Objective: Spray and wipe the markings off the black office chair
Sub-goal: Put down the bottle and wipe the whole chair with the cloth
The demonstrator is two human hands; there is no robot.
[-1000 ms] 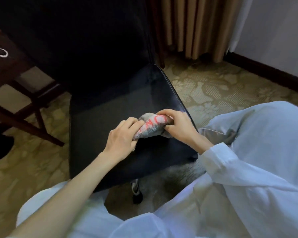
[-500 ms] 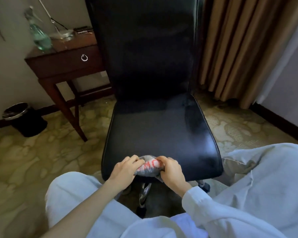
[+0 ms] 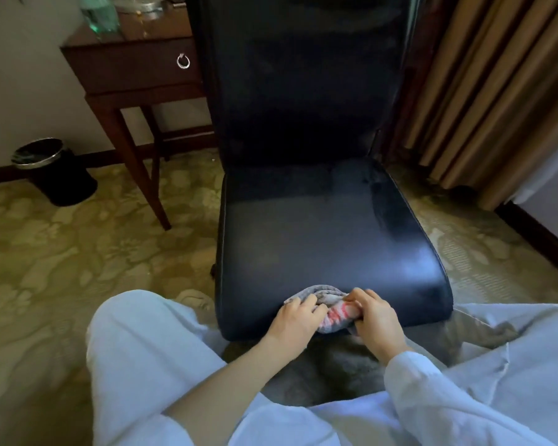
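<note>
The black office chair (image 3: 313, 226) fills the middle of the view, its glossy seat facing me and its tall back rising behind. At the seat's front edge I hold a bunched grey cloth (image 3: 331, 305) with red lettering. My left hand (image 3: 295, 320) grips its left end with curled fingers. My right hand (image 3: 376, 320) grips its right end. Both hands sit close together against the seat's front lip. A green spray bottle (image 3: 99, 14) stands on the wooden side table at the upper left, partly cut off by the frame. I see no clear markings on the seat.
A dark wooden side table (image 3: 132, 69) with a ring-pull drawer stands left of the chair. A black bin (image 3: 54, 172) sits by the wall on the patterned carpet. Beige curtains (image 3: 484, 91) hang at the right. My white-trousered knees flank the chair front.
The view has tilted up, so the chair back, table and bin show. Both hands with the cloth have slid from the seat's middle to its front edge.
</note>
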